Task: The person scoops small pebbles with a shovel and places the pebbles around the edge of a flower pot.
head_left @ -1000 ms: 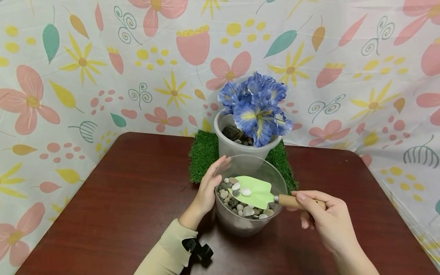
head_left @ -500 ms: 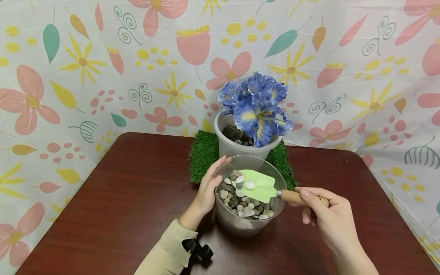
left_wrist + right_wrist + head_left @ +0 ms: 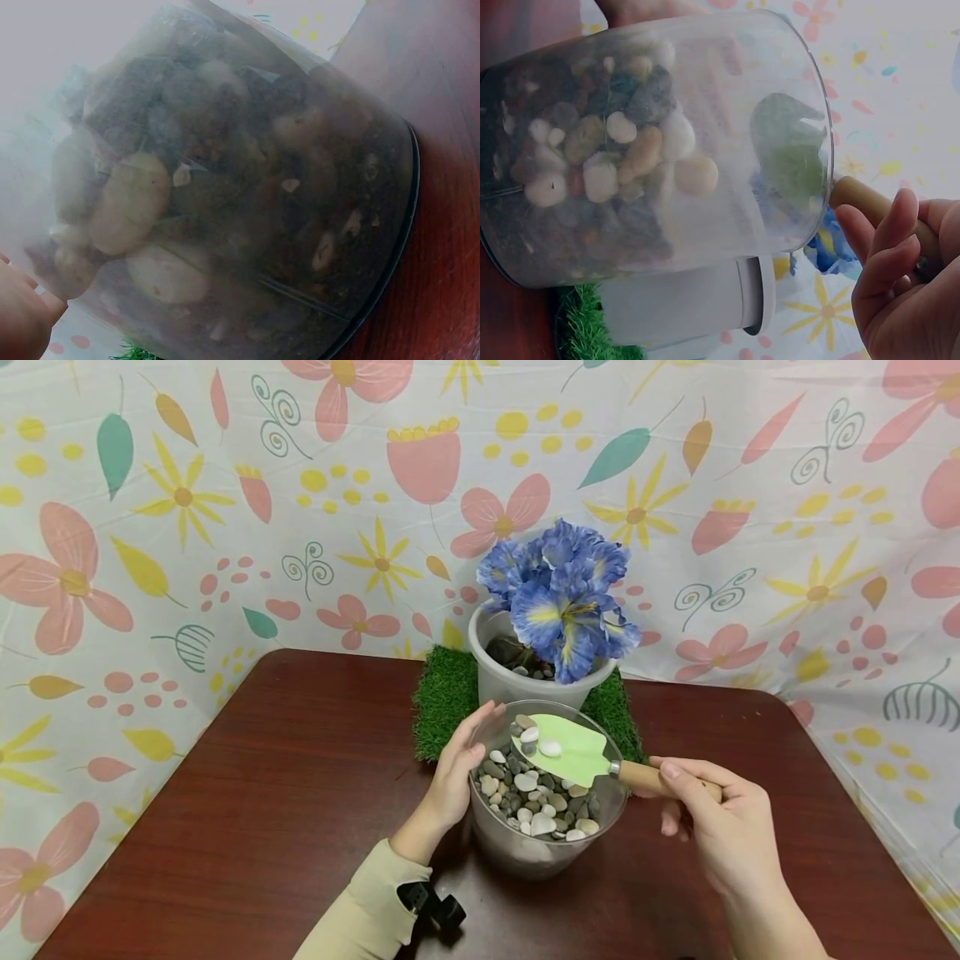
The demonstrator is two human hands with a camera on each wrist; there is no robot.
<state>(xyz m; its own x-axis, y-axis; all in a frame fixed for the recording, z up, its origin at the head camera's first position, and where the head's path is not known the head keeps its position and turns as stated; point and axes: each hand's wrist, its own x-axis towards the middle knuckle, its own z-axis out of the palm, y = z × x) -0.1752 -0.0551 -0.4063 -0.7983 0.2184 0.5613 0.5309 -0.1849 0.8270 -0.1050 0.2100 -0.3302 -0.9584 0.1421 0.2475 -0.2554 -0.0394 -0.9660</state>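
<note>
A clear plastic pot (image 3: 517, 860) of mixed pebbles (image 3: 525, 797) stands at the table's middle. My left hand (image 3: 450, 781) rests against its left side near the rim, fingers extended along the outer wall; in the left wrist view only part of the hand (image 3: 26, 315) shows. My right hand (image 3: 723, 818) grips the wooden handle of a garden trowel (image 3: 573, 752). The trowel's light green blade is over the pot's mouth, above the pebbles, bearing several white, grey and tan stones. In the right wrist view, the green blade (image 3: 791, 146) appears through the clear wall.
Just behind stands a white flowerpot (image 3: 517, 685) with blue artificial flowers (image 3: 558, 602) and stones inside. A square of artificial grass (image 3: 446, 710) lies under it. The dark red table (image 3: 300, 793) ends at a flower-printed cloth backdrop (image 3: 420, 510).
My right hand has raised the trowel and shifted it slightly right and away, with stones still on its blade. More pebbles show beneath it. My left hand has stayed on the pot.
</note>
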